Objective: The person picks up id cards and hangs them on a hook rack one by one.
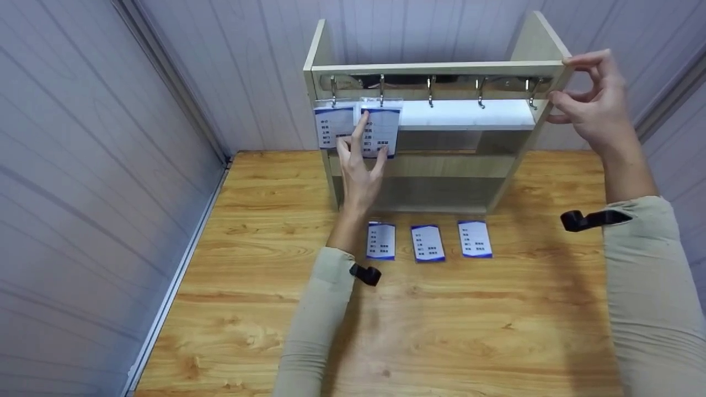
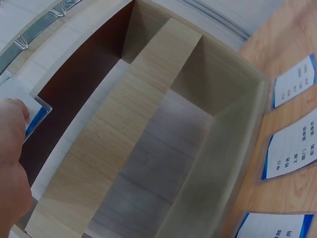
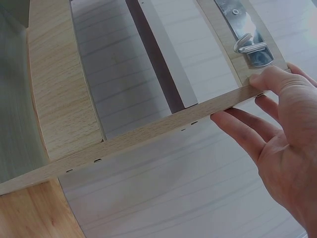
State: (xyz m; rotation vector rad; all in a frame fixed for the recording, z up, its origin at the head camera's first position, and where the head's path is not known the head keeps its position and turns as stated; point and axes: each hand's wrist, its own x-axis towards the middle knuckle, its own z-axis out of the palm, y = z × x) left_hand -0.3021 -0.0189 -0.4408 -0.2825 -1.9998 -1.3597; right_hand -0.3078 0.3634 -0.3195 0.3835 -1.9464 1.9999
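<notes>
My left hand [image 1: 359, 175] holds a white-and-blue badge card [image 1: 389, 124] in a clear sleeve, index finger along its front and thumb near its lower right edge. The top of this card is at the second hook [image 1: 381, 88] of a metal rail on a wooden shelf unit [image 1: 419, 165]. Just left of it, another badge card [image 1: 326, 118] hangs from the first hook [image 1: 333, 88]. With thumb in front and other fingers behind, my right hand [image 1: 598, 105] grips the upper right side panel [image 3: 223, 101] of the shelf unit. In the left wrist view, the thumb [image 2: 20, 106] covers part of the held card.
Three further hooks, such as the middle hook [image 1: 431, 91], carry no cards. On the wooden floor [image 1: 441, 331] in front of the unit lie three badge cards in a row: left [image 1: 381, 241], middle [image 1: 427, 243] and right [image 1: 475, 239]. Panelled walls [image 1: 83, 165] enclose the space.
</notes>
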